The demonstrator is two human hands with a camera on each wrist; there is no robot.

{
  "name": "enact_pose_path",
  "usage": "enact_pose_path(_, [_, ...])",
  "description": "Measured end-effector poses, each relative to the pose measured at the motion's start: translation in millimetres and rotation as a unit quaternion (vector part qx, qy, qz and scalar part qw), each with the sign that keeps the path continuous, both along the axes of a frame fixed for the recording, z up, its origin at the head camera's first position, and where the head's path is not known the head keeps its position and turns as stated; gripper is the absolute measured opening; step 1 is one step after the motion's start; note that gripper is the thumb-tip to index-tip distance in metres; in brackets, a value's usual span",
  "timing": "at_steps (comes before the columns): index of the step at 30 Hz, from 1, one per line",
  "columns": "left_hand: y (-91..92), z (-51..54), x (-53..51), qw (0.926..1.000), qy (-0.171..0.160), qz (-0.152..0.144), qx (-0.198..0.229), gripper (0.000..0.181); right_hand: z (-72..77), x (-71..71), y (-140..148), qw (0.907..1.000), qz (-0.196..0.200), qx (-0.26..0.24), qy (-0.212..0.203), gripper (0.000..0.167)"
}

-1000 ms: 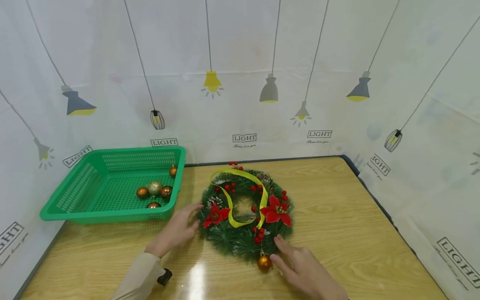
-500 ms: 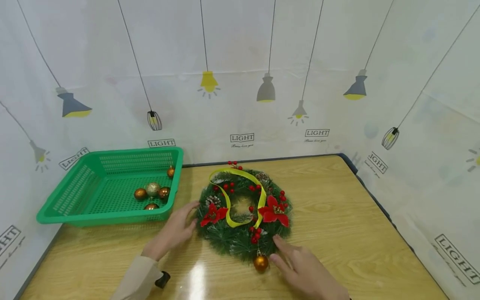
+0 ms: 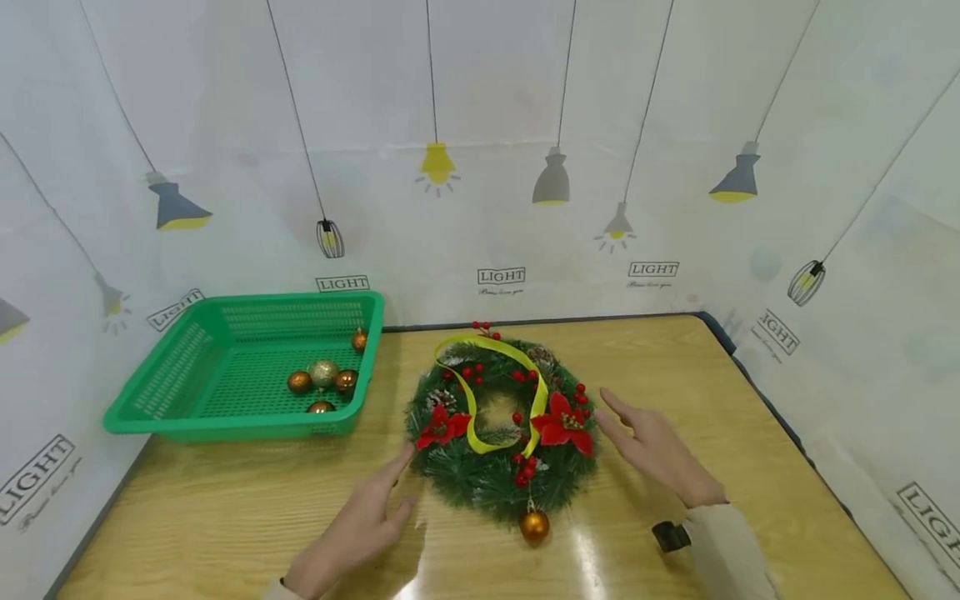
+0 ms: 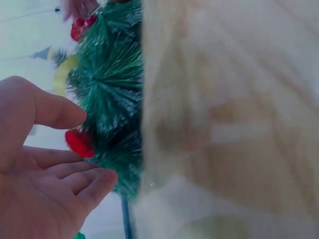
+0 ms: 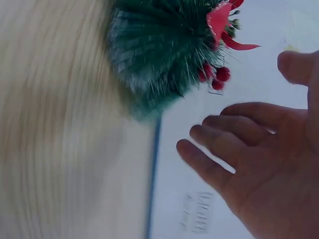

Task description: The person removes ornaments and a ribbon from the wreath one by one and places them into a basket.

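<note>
A green Christmas wreath (image 3: 487,479) lies flat on the wooden table, trimmed with red poinsettias (image 3: 562,423), red berries, pine cones and a loose yellow ribbon (image 3: 542,396). From its near edge an orange bauble (image 3: 535,527) hangs by a short loop. My left hand (image 3: 360,521) is at the wreath's lower left side, fingers extended; whether the fingertips touch it I cannot tell. On the other side my right hand (image 3: 656,446) is beside the wreath's right edge, its fingers straight and, in the right wrist view, apart from the greenery (image 5: 159,45).
At the left back stands a green plastic basket (image 3: 225,429) holding several baubles, orange-brown ones (image 3: 300,382) and a pale gold glittery one (image 3: 323,373). A white curtain (image 3: 465,83) printed with lamps rises behind and at both sides of the table (image 3: 750,500).
My right hand has moved from the near edge by the bauble up to the wreath's right side. The left hand has slid down toward the lower left. The wreath looks unmoved.
</note>
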State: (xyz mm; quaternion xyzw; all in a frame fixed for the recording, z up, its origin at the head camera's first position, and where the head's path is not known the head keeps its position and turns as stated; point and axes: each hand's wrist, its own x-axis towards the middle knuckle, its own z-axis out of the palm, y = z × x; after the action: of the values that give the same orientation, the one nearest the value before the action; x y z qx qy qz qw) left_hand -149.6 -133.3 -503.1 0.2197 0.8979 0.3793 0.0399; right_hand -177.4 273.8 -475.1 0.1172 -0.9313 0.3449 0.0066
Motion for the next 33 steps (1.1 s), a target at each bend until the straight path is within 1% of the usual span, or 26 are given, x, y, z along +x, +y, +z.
enact_pose_path(4, [8.5,-2.9,2.0,0.9999,-0.009,-0.009,0.006,0.068,-9.2,-13.5,-3.2,0.9989,0.016,-0.031,-0.03,0.061])
enact_pose_path(8, [12.4,-1.4,2.2,0.9998,-0.01,-0.016,-0.001,0.067,-13.5,-18.2,-6.4,0.9986,0.02,-0.036,-0.035,0.059])
enact_pose_path(10, [12.6,-0.6,2.5,0.9998,-0.009,-0.016,-0.005,0.067,-14.2,-19.1,-6.8,0.9986,0.02,-0.036,-0.033,0.059])
enact_pose_path(16, [13.5,1.1,3.8,0.9998,-0.009,-0.015,-0.011,0.066,-15.9,-20.6,-4.9,0.9981,0.021,-0.037,-0.046,0.06])
enact_pose_path(18, [13.7,1.0,3.8,0.9998,-0.012,-0.014,-0.012,0.066,-16.3,-20.6,-5.0,0.9983,0.02,-0.035,-0.041,0.059])
enact_pose_path(21, [12.7,0.4,2.7,0.9997,-0.013,-0.013,-0.017,0.066,-16.7,-21.0,-5.2,0.9987,0.017,-0.031,-0.037,0.058])
enact_pose_path(28, [9.2,-0.6,-1.8,0.9997,-0.005,-0.004,-0.025,0.066,-18.2,-21.5,-6.2,0.9988,0.019,-0.033,-0.031,0.057])
enact_pose_path(33, [7.9,-0.4,-4.6,0.9996,-0.006,-0.007,-0.028,0.068,-20.3,-21.0,-7.7,0.9989,0.019,-0.038,-0.022,0.056])
